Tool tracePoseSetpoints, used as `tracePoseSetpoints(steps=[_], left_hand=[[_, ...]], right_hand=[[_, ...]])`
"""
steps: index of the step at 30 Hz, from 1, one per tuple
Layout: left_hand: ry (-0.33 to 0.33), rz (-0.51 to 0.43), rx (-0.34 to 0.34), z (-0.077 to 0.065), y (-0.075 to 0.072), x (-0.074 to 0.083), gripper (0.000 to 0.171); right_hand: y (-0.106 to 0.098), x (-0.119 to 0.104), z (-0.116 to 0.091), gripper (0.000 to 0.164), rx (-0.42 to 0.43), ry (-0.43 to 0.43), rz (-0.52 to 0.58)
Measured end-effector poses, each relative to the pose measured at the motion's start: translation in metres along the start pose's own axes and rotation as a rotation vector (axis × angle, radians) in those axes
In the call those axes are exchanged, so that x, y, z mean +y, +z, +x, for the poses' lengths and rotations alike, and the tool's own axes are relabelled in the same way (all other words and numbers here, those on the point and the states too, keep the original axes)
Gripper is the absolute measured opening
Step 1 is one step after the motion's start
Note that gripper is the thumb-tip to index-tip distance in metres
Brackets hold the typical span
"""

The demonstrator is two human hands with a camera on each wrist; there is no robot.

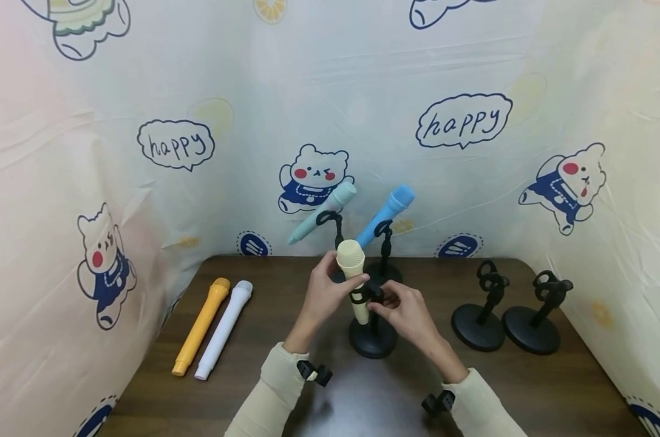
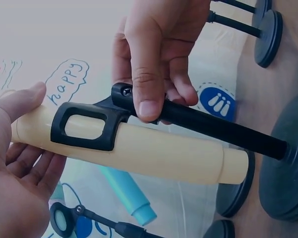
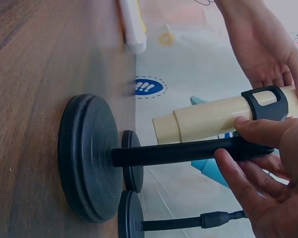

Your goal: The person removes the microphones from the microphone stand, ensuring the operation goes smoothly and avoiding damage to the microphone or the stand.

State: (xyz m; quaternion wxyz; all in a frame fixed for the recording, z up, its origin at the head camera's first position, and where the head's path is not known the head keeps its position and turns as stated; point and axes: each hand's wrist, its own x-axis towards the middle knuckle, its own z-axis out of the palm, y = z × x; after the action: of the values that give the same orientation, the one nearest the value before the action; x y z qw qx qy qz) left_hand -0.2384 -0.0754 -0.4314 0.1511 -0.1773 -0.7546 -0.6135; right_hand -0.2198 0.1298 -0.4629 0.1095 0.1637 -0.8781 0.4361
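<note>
A cream microphone (image 1: 351, 257) sits through the clip (image 2: 109, 130) of a black desk stand (image 1: 373, 340), tilted, its handle end low and its head up. My left hand (image 1: 323, 294) grips the microphone just below the head, thumb on one side and fingers on the other. With thumb and fingers, my right hand (image 1: 408, 312) pinches the top of the stand's pole (image 3: 174, 152), right by the clip. In the right wrist view the left hand (image 3: 265, 47) appears beyond the microphone. The stand's round base rests on the table.
Behind stand two more stands, bearing a mint microphone (image 1: 310, 221) and a blue microphone (image 1: 387, 212). A yellow microphone (image 1: 201, 328) and a white microphone (image 1: 224, 331) lie at the left. Two black stands (image 1: 478, 328) (image 1: 530, 331) without microphones are at the right. Printed cloth surrounds the table.
</note>
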Motion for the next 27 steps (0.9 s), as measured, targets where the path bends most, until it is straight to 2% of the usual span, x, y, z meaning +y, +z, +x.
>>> tracePoseSetpoints(steps=[9,19,27], left_hand=[[-0.027,-0.007,0.004,0.0017,-0.0009,0.0042,0.054],[-0.008,-0.014,-0.010,0.0073,-0.0026,0.0080,0.053],[-0.017,-0.012,0.029,0.0097,-0.0037,0.0083,0.052]], right_hand=[[0.0012,0.0004,0.0004,0.023,0.006,0.005,0.004],[0.0016,-0.0012,0.0033,0.022,0.018,0.003,0.013],[0.0040,-0.0011,0.0057,0.021,0.024,0.001,0.010]])
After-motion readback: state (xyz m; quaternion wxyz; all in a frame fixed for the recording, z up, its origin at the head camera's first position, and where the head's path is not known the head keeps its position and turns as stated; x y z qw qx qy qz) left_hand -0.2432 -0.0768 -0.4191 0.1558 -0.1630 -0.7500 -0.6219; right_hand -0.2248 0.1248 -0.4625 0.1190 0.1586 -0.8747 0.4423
